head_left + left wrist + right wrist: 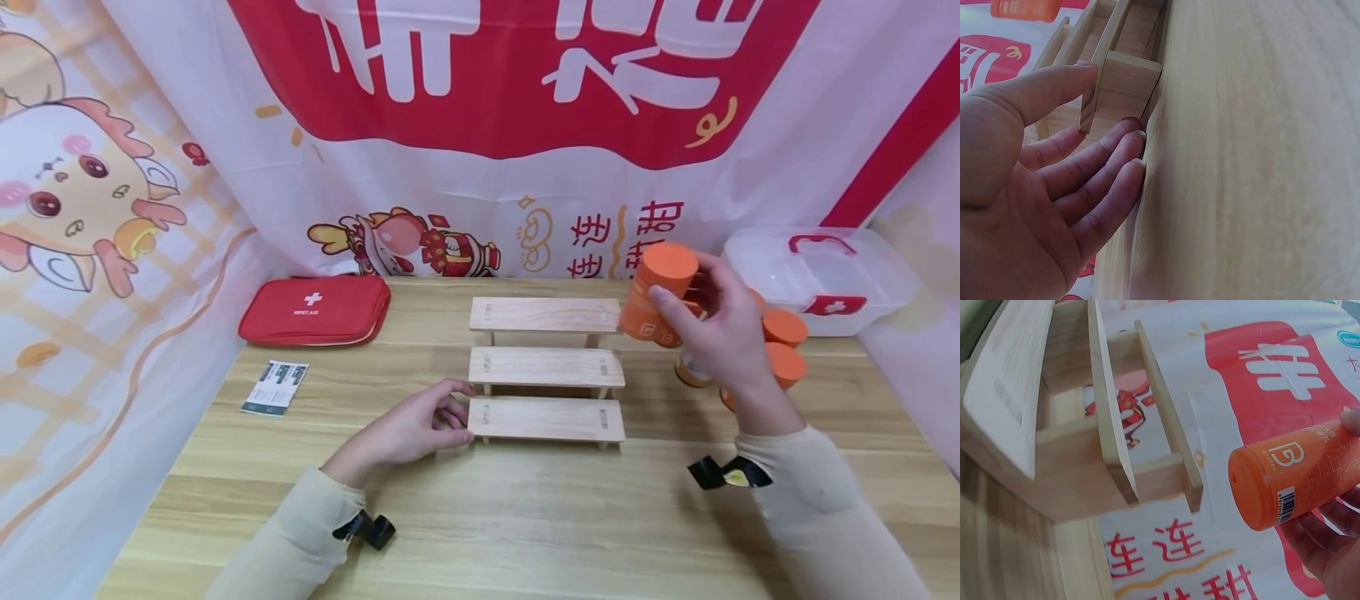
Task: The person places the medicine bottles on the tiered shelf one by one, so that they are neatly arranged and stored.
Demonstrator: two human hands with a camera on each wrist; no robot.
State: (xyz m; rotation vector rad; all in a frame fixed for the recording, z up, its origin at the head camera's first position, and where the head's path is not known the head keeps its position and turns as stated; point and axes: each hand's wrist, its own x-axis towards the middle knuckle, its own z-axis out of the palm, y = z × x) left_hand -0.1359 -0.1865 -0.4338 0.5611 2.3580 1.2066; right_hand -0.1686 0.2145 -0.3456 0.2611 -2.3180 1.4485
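Observation:
A three-step wooden display stand (546, 367) stands mid-table. My left hand (420, 425) is at the left end of its lowest step; thumb and index finger (1054, 149) pinch that board's end, the other fingers loosely curved below. My right hand (716, 321) grips an orange bottle (660, 292) with an orange lid, tilted slightly and held in the air by the top step's right end. In the right wrist view the base of the orange bottle (1254, 490) points toward the stand, apart from it. More orange-lidded bottles (785, 362) stand behind and beside my right hand, partly hidden.
A red first-aid pouch (315, 310) lies at the back left, with a printed leaflet (275, 387) in front of it. A clear plastic box (817, 275) with a red handle stands at the back right. Printed cloth (420, 175) hangs behind the table.

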